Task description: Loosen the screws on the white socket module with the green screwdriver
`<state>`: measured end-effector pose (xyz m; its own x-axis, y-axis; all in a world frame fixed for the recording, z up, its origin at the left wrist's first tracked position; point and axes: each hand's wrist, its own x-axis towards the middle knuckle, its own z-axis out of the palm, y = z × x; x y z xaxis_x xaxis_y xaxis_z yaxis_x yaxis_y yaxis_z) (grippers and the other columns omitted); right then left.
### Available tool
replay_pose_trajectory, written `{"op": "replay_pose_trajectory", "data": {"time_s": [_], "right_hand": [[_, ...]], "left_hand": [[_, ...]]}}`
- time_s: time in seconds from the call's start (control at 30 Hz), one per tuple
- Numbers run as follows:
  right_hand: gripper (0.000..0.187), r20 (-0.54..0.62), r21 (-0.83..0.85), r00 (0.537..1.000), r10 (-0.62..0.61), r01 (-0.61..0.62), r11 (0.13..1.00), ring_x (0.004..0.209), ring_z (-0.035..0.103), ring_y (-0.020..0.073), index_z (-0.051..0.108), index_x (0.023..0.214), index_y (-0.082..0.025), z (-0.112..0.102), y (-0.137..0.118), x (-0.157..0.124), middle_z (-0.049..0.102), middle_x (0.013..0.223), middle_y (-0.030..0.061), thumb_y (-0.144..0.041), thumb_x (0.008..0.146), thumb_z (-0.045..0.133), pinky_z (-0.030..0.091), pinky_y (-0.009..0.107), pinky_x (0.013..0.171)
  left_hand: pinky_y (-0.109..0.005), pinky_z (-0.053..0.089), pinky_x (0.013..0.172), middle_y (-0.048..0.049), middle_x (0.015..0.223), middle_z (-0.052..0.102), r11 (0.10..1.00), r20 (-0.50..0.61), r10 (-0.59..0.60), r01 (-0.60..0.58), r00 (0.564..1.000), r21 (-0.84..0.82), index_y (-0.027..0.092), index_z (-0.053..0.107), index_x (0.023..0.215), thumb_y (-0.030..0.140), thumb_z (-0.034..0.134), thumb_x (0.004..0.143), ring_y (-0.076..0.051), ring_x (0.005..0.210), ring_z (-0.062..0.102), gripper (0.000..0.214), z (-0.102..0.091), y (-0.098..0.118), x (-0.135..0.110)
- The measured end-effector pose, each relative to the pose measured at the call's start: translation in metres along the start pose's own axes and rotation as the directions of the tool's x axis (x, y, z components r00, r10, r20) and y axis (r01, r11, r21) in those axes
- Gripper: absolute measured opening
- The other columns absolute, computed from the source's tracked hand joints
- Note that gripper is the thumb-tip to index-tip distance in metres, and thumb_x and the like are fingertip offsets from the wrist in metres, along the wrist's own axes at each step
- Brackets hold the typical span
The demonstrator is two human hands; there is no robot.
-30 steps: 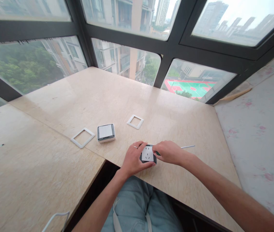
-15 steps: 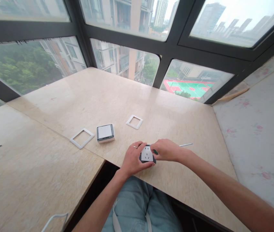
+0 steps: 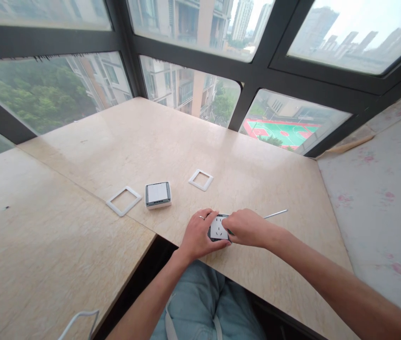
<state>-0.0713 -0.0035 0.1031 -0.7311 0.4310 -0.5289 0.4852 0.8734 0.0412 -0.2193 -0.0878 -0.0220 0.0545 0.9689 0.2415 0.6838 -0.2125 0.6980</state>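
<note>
Not much has moved since the earlier shot: both hands stay on the socket [image 3: 218,228], and the right hand [image 3: 246,227] now covers a bit more of its right edge. The whole view has also drifted slightly.

The socket lies face up on the table [image 3: 144,141], close to the near edge and right above the jeans [image 3: 200,302]. The left hand [image 3: 198,234] is curled around its left side, thumb along the near edge, fingers over the far edge, with a ring on one finger. The right hand is closed down on the right side, fingertips touching the white face. So both grips are snug on it, wrists low, forearms coming in from below.

A thin metal rod [image 3: 276,214] pokes out to the right from behind the right hand. I can't tell whether that hand actually has hold of it.

Further back and to the left sits a switch [image 3: 158,194], flat on the table. Just left of it is a large white frame [image 3: 123,200], and a smaller frame [image 3: 201,179] lies off to its right. All three are apart from each other, with bare tabletop showing through both frames.

Beyond them the table runs wide open up to the windows [image 3: 186,89]. Left of the hands the near edge steps back in a notch. A flowered sheet [image 3: 380,189] borders the right side, and a white wire [image 3: 76,318] loops at the bottom left.
</note>
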Motion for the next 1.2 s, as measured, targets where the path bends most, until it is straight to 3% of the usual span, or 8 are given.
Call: {"op": "replay_pose_trajectory", "data": {"time_s": [0.1, 0.2, 0.3, 0.43, 0.57, 0.87, 1.03, 1.2], "right_hand": [[0.019, -0.046, 0.052, 0.999, 0.018, -0.016, 0.999, 0.081, 0.074, 0.0275, 0.076, 0.091, -0.015, -0.002, 0.007, -0.002, 0.078, 0.089, 0.0144, -0.025, 0.087, 0.060, 0.036, 0.029, 0.059], [0.013, -0.146, 0.260, 0.987, 0.059, -0.019, 0.965, 0.073, 0.070, 0.0213, 0.074, 0.081, -0.017, -0.008, 0.024, -0.003, 0.076, 0.077, 0.0084, -0.020, 0.082, 0.061, 0.036, 0.027, 0.058], [0.009, -0.244, 0.569, 0.952, 0.186, -0.015, 0.822, 0.060, 0.065, 0.0136, 0.070, 0.075, -0.017, -0.014, 0.038, 0.005, 0.072, 0.071, 0.0025, -0.017, 0.077, 0.061, 0.041, 0.023, 0.056], [0.005, -0.168, 0.804, 0.909, 0.380, -0.096, 0.587, 0.046, 0.060, 0.0106, 0.066, 0.070, -0.016, -0.023, 0.041, 0.035, 0.066, 0.061, 0.0000, -0.015, 0.070, 0.061, 0.039, 0.019, 0.045], [0.006, -0.100, 0.851, 0.908, 0.407, -0.134, 0.508, 0.044, 0.057, 0.0112, 0.068, 0.069, -0.014, -0.031, 0.034, 0.078, 0.060, 0.049, -0.0001, -0.013, 0.068, 0.062, 0.036, 0.018, 0.041], [0.008, -0.084, 0.855, 0.919, 0.385, -0.132, 0.501, 0.046, 0.059, 0.0095, 0.068, 0.073, -0.012, -0.039, 0.026, 0.149, 0.073, 0.070, 0.0061, -0.009, 0.069, 0.062, 0.036, 0.017, 0.039], [0.006, -0.128, 0.859, 0.888, 0.442, -0.124, 0.497, 0.042, 0.056, 0.0082, 0.067, 0.069, -0.013, -0.031, 0.027, 0.140, 0.070, 0.066, 0.0036, -0.010, 0.070, 0.061, 0.038, 0.018, 0.042], [0.010, -0.231, 0.893, 0.806, 0.545, -0.047, 0.448, 0.044, 0.052, 0.0074, 0.068, 0.078, -0.016, -0.029, 0.023, 0.084, 0.062, 0.059, -0.0020, -0.023, 0.081, 0.062, 0.041, 0.018, 0.044]], "left_hand": [[-0.054, 0.045, 0.109, -0.0165, 0.137, 0.059, 1.000, 0.000, -0.007, 0.007, 1.000, -0.004, 0.019, 0.057, 0.137, 0.062, 0.085, 0.067, -0.036, 0.128, 0.056, 0.086, 0.000, 0.000, 0.000], [-0.054, 0.045, 0.109, -0.0160, 0.137, 0.059, 1.000, 0.007, -0.007, 0.007, 1.000, -0.012, 0.020, 0.057, 0.137, 0.062, 0.085, 0.066, -0.036, 0.128, 0.055, 0.087, -0.001, 0.001, 0.000], [-0.054, 0.044, 0.109, -0.0157, 0.138, 0.058, 1.000, 0.008, -0.001, 0.001, 1.000, -0.019, 0.020, 0.056, 0.137, 0.063, 0.084, 0.067, -0.036, 0.128, 0.054, 0.087, -0.003, 0.002, 0.000], [-0.053, 0.045, 0.109, -0.0152, 0.136, 0.058, 0.999, 0.007, 0.000, 0.001, 1.000, -0.039, 0.021, 0.055, 0.137, 0.066, 0.082, 0.067, -0.036, 0.126, 0.055, 0.088, -0.004, 0.003, 0.000], [-0.053, 0.045, 0.110, -0.0159, 0.137, 0.057, 0.998, 0.004, 0.000, 0.001, 1.000, -0.055, 0.021, 0.055, 0.138, 0.070, 0.081, 0.067, -0.036, 0.127, 0.054, 0.090, -0.004, 0.002, 0.000], [-0.054, 0.044, 0.111, -0.0168, 0.135, 0.058, 0.998, -0.004, 0.014, -0.015, 1.000, -0.063, 0.019, 0.054, 0.138, 0.069, 0.080, 0.069, -0.036, 0.127, 0.054, 0.089, -0.002, 0.001, -0.001], [-0.055, 0.043, 0.111, -0.0178, 0.137, 0.056, 0.997, 0.003, 0.011, -0.011, 1.000, -0.071, 0.019, 0.052, 0.140, 0.070, 0.079, 0.069, -0.037, 0.128, 0.053, 0.091, -0.001, 0.001, -0.001], [-0.058, 0.042, 0.113, -0.0185, 0.144, 0.052, 0.996, 0.001, 0.002, -0.002, 1.000, -0.086, 0.022, 0.045, 0.147, 0.072, 0.078, 0.070, -0.039, 0.134, 0.050, 0.098, 0.001, -0.002, -0.004]]}}
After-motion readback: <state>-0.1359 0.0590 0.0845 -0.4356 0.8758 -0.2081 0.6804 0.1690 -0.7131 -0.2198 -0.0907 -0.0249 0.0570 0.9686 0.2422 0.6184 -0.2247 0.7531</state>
